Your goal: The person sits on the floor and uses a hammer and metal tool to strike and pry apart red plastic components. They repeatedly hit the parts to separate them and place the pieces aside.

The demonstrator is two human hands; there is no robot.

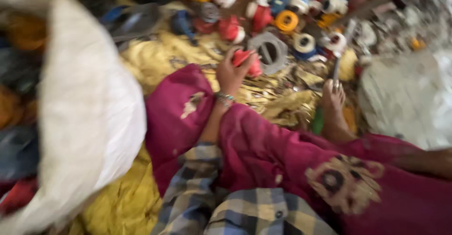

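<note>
Nearest: checked cloth (221, 207) and magenta garment (278, 150) over the seated person's lap, a bare foot (333, 101) stretched far right. One hand (230, 72), bangle at the wrist, reaches out from between the garment folds; which hand it is cannot be told. Its grip is curled round a red plastic piece (247, 58), lifted just above the heap, apparently for inspection. No second hand shows. Left: a large white sack (89, 117), mouth near. Floor: yellow scraps (155, 56), then a far pile of red, blue and yellow plastic fittings (287, 9) and a grey ring part (268, 51). Right: bare grey ground (409, 94).
</note>
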